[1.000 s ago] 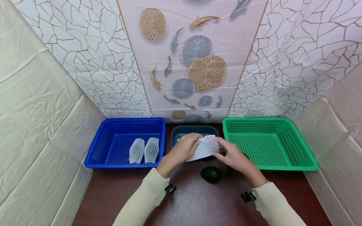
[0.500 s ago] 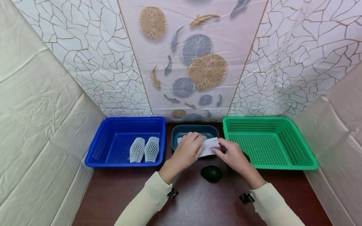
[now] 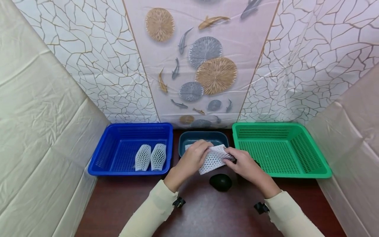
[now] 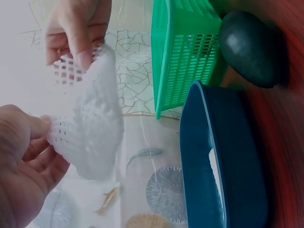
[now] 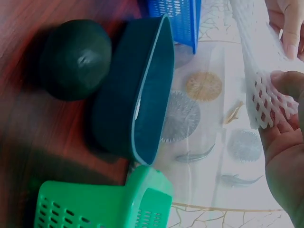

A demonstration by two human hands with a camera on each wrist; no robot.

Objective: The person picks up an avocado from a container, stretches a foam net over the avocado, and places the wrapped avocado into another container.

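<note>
A white foam net sleeve (image 3: 214,160) is stretched between both hands, above the front of the dark teal tray (image 3: 204,134). My left hand (image 3: 193,158) pinches its upper left edge. At the right end my right hand (image 3: 241,161) grips it between thumb and fingers. The left wrist view shows the sleeve's (image 4: 95,118) mesh opening spread between the two hands. On the table in front lies a dark green avocado-like fruit (image 3: 220,182), near the tray and apart from both hands. More white netting (image 3: 188,146) shows inside the tray, partly hidden by the left hand.
At left stands a blue basket (image 3: 130,174) with two white net-covered pieces (image 3: 151,158) inside. A green basket (image 3: 296,176) stands at right. Part of another dark object (image 3: 257,163) shows beside the green basket, behind the right wrist. Fabric walls (image 3: 59,138) enclose the table (image 3: 207,214).
The left hand first slid right along the sleeve, then drew back left. The sleeve now hangs wider, its lower corner closer to the fruit. The right hand has barely moved.
</note>
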